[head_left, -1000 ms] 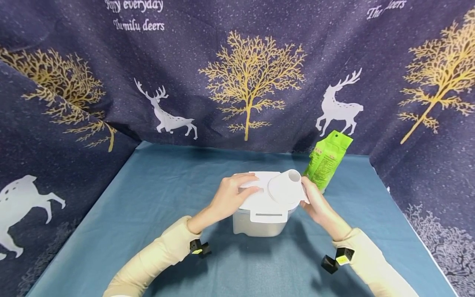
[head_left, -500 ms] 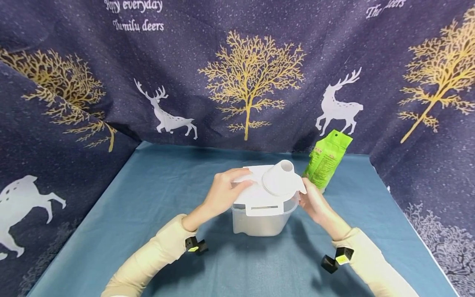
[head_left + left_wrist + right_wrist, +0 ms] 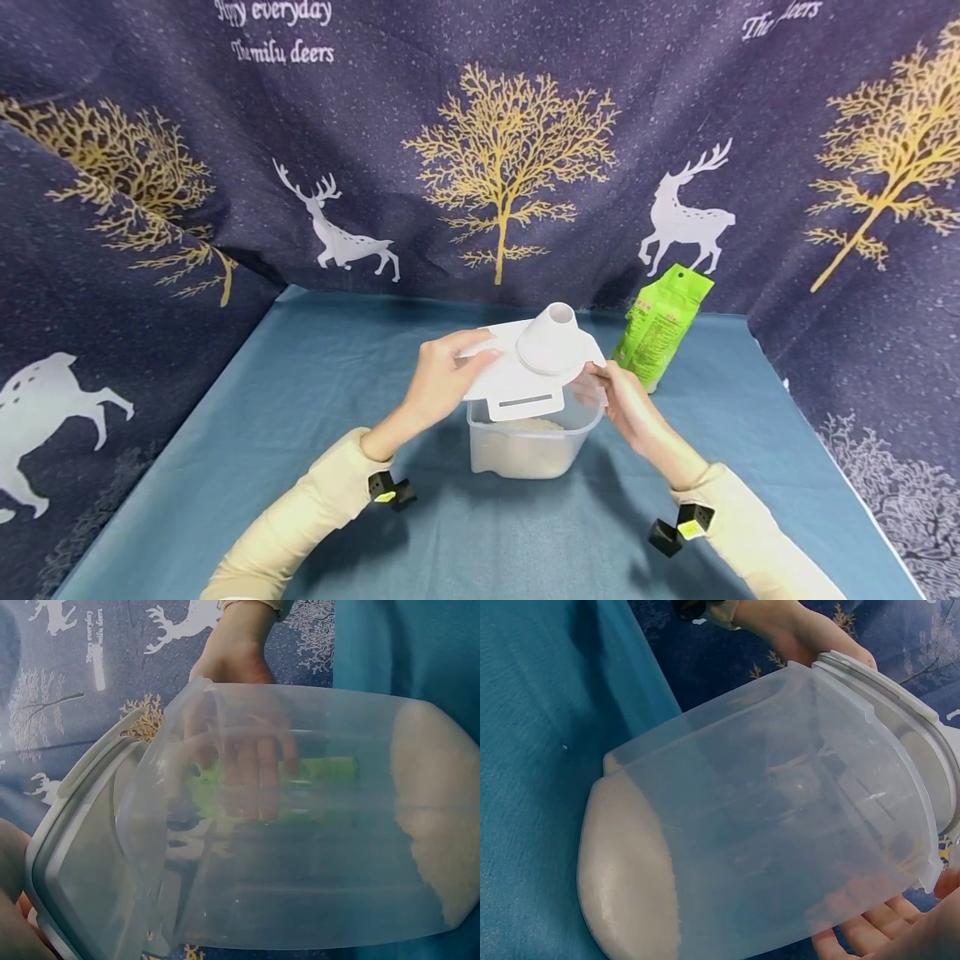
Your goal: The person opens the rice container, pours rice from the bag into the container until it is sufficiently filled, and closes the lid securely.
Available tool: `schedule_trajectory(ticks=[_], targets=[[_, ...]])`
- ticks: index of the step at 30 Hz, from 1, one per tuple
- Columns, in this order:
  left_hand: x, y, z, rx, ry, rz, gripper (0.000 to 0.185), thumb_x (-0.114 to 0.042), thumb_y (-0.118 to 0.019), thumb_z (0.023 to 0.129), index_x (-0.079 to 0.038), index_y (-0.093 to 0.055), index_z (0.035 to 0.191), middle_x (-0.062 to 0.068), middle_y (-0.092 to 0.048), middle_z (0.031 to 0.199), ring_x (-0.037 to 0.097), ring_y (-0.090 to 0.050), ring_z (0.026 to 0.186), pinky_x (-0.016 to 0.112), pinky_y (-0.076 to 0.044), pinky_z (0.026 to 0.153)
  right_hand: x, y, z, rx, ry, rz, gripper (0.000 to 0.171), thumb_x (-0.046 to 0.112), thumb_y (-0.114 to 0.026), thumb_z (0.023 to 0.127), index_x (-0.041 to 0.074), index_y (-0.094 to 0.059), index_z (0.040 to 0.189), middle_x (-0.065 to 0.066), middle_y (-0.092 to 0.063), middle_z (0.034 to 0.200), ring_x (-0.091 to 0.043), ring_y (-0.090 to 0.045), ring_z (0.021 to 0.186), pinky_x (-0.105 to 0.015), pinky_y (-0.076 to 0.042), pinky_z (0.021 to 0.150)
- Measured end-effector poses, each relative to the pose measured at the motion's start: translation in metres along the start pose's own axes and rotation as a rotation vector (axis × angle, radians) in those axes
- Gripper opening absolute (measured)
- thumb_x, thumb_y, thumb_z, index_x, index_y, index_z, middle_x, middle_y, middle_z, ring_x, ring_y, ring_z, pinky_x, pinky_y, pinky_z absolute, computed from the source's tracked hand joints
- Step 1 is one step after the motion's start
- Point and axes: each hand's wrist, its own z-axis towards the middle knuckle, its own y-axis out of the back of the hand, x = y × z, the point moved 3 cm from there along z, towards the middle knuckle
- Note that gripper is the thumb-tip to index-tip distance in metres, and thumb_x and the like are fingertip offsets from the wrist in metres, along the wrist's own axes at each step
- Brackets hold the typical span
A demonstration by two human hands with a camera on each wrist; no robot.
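Note:
My left hand [image 3: 438,375] grips the left edge of a white lid [image 3: 501,367], thumb on top. A white cone-shaped cup [image 3: 551,342] sits on the lid, and a slotted clip [image 3: 525,406] hangs from its front edge. Tilted, the lid is raised above a clear plastic container [image 3: 525,454] with whitish grain [image 3: 435,817] at its bottom. My right hand [image 3: 633,408] is at the container's right side. Through the wall, the left wrist view shows its fingers [image 3: 251,776] lying straight along the outside. In the right wrist view, its thumb is near the rim.
A bright green bag [image 3: 663,325] stands behind the container to the right, close past my right hand. The blue cloth [image 3: 352,367] covers the table. A dark curtain [image 3: 420,100] printed with deer and trees hangs behind it.
My left hand has lifted the lid off the container and carried it up and left, so the rim and grain now show. My right hand stays by the container's side.

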Motion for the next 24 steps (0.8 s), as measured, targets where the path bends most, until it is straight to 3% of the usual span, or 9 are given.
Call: schedule_trajectory(ticks=[3, 6, 9, 14, 24], targets=[[0.001, 0.001, 0.001, -0.011, 0.006, -0.005, 0.027, -0.016, -0.072, 0.086, -0.001, -0.072, 0.109, 0.013, -0.073, 0.108, 0.024, -0.069, 0.103, 0.033, -0.058, 0.079, 0.0, -0.001, 0.0, -0.012, 0.014, -0.025, 0.031, 0.033, -0.03, 0.103, 0.018, -0.053, 0.117, 0.015, -0.054, 0.115, 0.007, -0.056, 0.102, -0.034, -0.043, 0.103], [0.003, 0.002, 0.002, -0.024, 0.011, 0.006, 0.027, -0.016, -0.072, 0.086, -0.001, -0.072, 0.108, 0.013, -0.073, 0.107, 0.024, -0.069, 0.102, 0.034, -0.058, 0.079, -0.001, -0.003, 0.001, -0.002, 0.057, -0.057, 0.027, 0.034, -0.036, 0.103, 0.02, -0.057, 0.115, 0.015, -0.059, 0.115, 0.003, -0.06, 0.105, -0.036, -0.044, 0.104], [0.004, 0.003, 0.003, -0.041, 0.017, 0.021, 0.027, -0.018, -0.073, 0.085, -0.001, -0.073, 0.107, 0.013, -0.073, 0.106, 0.024, -0.07, 0.102, 0.036, -0.057, 0.081, -0.003, -0.005, 0.001, 0.009, 0.101, -0.095, 0.03, 0.03, -0.038, 0.104, 0.014, -0.055, 0.121, 0.016, -0.068, 0.11, -0.001, -0.063, 0.108, -0.04, -0.042, 0.106], [0.008, 0.006, 0.005, -0.063, 0.039, 0.029, 0.028, -0.018, -0.074, 0.084, -0.002, -0.073, 0.106, 0.012, -0.074, 0.105, 0.024, -0.07, 0.101, 0.039, -0.056, 0.085, -0.005, -0.006, 0.003, -0.001, 0.125, -0.135, 0.036, 0.026, -0.035, 0.105, 0.001, -0.048, 0.127, 0.001, -0.069, 0.119, -0.004, -0.064, 0.108, -0.047, -0.037, 0.109], [0.012, 0.011, 0.009, -0.105, 0.08, 0.023, 0.027, -0.016, -0.075, 0.082, -0.001, -0.074, 0.104, 0.014, -0.074, 0.103, 0.026, -0.07, 0.099, 0.04, -0.057, 0.082, -0.006, -0.008, 0.006, -0.008, 0.141, -0.196, 0.042, 0.028, -0.037, 0.105, -0.004, -0.047, 0.13, -0.02, -0.059, 0.133, -0.007, -0.063, 0.112, -0.051, -0.037, 0.11]])
